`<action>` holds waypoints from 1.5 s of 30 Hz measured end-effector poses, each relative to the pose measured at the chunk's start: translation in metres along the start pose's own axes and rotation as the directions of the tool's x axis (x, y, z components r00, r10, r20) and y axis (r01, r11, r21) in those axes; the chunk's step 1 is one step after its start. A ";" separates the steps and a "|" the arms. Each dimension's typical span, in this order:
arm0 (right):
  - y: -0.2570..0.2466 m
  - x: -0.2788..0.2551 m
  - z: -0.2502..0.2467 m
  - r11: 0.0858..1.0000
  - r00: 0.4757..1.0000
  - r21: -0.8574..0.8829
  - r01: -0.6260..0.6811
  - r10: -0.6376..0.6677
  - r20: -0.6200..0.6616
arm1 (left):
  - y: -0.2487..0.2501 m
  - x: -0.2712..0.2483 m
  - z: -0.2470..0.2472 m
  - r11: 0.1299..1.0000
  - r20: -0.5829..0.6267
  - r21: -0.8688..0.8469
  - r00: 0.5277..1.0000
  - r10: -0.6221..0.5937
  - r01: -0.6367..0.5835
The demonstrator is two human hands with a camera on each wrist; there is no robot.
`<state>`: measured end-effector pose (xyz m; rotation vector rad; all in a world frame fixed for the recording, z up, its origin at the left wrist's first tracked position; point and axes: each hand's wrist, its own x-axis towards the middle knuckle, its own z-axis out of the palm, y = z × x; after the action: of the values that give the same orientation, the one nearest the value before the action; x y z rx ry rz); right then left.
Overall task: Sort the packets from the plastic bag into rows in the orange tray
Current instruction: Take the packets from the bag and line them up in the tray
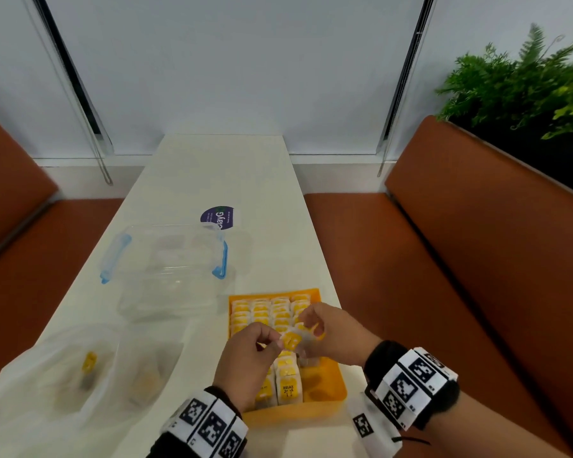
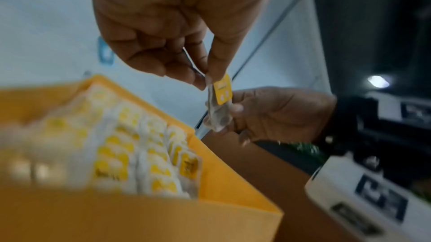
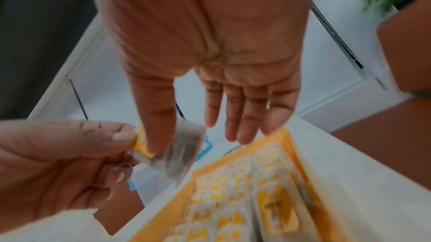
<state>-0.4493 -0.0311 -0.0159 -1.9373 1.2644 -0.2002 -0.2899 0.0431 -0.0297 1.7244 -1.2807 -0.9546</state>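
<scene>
Both hands pinch one packet (image 1: 291, 340) just above the tray (image 1: 328, 388): the left hand (image 1: 245, 361) grips its yellow tag end, the right hand (image 1: 331, 328) its pouch end. Its long axis runs across between them; the right-hand row's gap lies directly below, nearer the right hand.
</scene>
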 end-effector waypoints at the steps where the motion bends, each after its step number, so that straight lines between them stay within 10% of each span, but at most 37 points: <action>1: -0.002 -0.003 -0.003 0.999 0.999 0.004 0.038 -0.038 -0.035 | 0.002 -0.001 -0.002 0.990 -0.007 0.133 0.999 0.051 -0.050; 6: -0.015 -0.012 -0.007 0.968 0.965 -0.049 0.246 -0.250 -0.080 | 0.017 -0.004 -0.007 0.828 0.045 0.483 0.953 0.299 -0.283; 17: -0.014 -0.011 -0.010 0.928 0.991 0.354 0.121 -0.090 -0.101 | -0.004 0.003 0.004 0.977 0.125 0.166 0.986 0.113 -0.133; 25: -0.011 -0.002 -0.016 0.993 0.992 -0.104 0.055 -0.066 -0.111 | -0.017 0.006 0.006 0.986 0.149 0.151 0.988 0.050 -0.073; 34: 0.003 0.019 0.003 0.761 0.972 -0.649 0.017 0.138 0.188 | -0.027 0.005 0.000 0.972 0.161 0.234 0.986 -0.031 -0.008; 41: 0.005 0.033 0.016 0.698 0.983 -0.715 -0.033 0.153 0.104 | -0.032 0.007 -0.005 0.976 0.144 0.219 0.989 -0.043 0.010; 45: -0.001 0.027 0.007 0.816 0.986 -0.572 -0.087 0.151 0.065 | -0.035 0.008 -0.007 0.979 0.136 0.202 0.990 -0.045 0.017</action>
<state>-0.4318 -0.0494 -0.0279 -2.3108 1.4809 0.3922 -0.2685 0.0428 -0.0592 1.8624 -1.4880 -1.0083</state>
